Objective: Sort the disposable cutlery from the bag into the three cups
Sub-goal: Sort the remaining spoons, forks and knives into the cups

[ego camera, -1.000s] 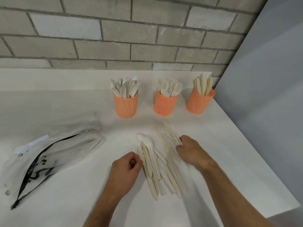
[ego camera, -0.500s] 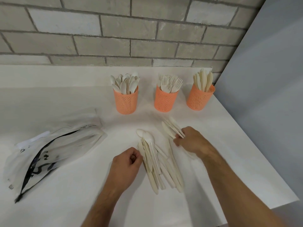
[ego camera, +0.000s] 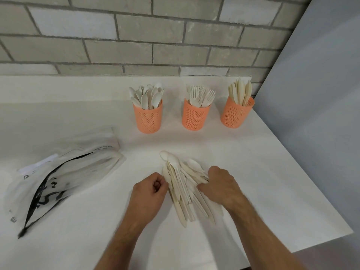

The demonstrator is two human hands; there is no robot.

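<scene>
Behind one cutlery pile (ego camera: 185, 188), gripped by the right hand (ego camera: 218, 187) beside the fisted left hand (ego camera: 150, 190), stand three cups (ego camera: 193, 118).

Soft, even light fills the scene, and the white surface (ego camera: 243, 162) is bright to near washout toward 9 o'clock, with only faint shadows beside the three cups (ego camera: 149, 118) and under the forearms. The wide-angle lens bends the brick wall (ego camera: 136, 36) courses and the surface's edges toward the corners. The middle is fairly sharp, while the forearms at 6 o'clock are smeared and soft.
</scene>
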